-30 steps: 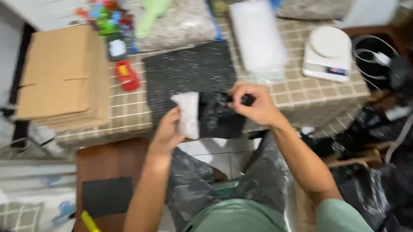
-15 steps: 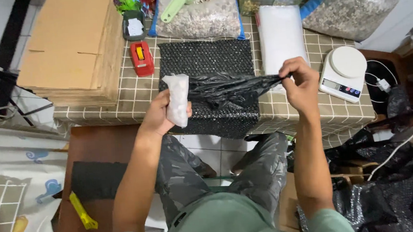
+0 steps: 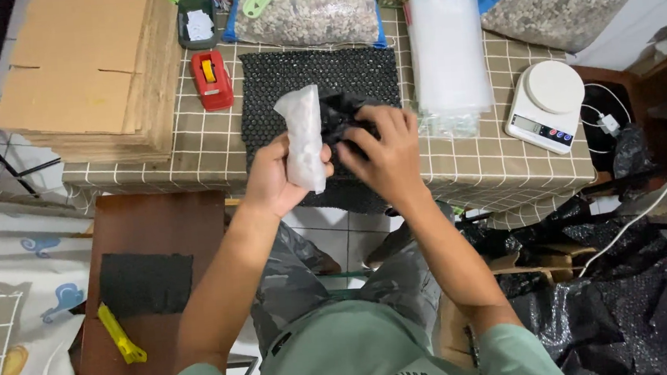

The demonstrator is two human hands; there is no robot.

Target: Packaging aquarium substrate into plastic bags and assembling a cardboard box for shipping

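My left hand (image 3: 275, 176) grips a small clear bag of white granules (image 3: 303, 137), held upright over the table's front edge. My right hand (image 3: 382, 150) is closed on a crumpled black plastic bag (image 3: 341, 112) pressed right against the white bag. Both hands hover above a black bubble-wrap sheet (image 3: 317, 74) lying on the checked tablecloth (image 3: 474, 160).
A stack of flat cardboard (image 3: 79, 73) lies at the left, with a red tape dispenser (image 3: 211, 79) beside it. Clear bags (image 3: 447, 51), a white kitchen scale (image 3: 546, 105) and sacks of gravel (image 3: 312, 11) stand behind. A brown stool (image 3: 144, 250) holds a yellow cutter (image 3: 121, 337).
My right hand, which had stretched the black bag out to the right, has come back left and bunched it against the white bag. The left hand lifted slightly.
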